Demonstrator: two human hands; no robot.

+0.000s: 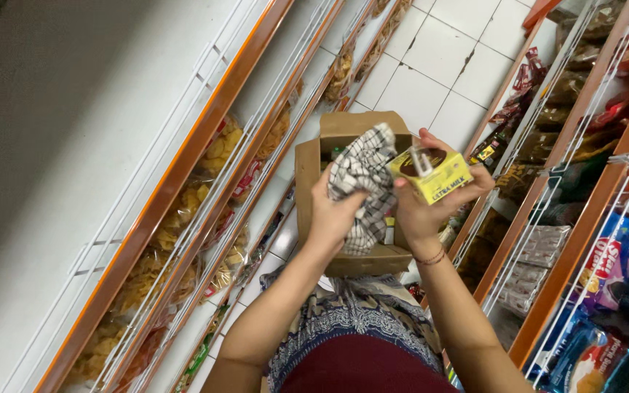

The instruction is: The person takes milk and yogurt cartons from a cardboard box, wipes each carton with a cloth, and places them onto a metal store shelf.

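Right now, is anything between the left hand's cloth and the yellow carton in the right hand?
Nothing visible. The left hand holds the checked cloth right beside the yellow carton gripped by the right hand, above the open cardboard box.

Colours and patterns. Cloth (364, 185): black-and-white check, gripped in the left hand (331, 215). Small carton (431, 173): yellow, with a dark brown top panel and a white straw, held in the right hand (424, 207). Open box (347, 196): plain brown cardboard. Shelf edges (176, 178): orange, with white wire rails. Floor tiles (431, 65): white, dark joints. Bagged snacks (169, 247): yellow to golden. Packets at right (620, 269): blue and purple. Skirt (362, 309): grey-and-white print; top (358, 371): maroon. Wrist thread (431, 258): red.
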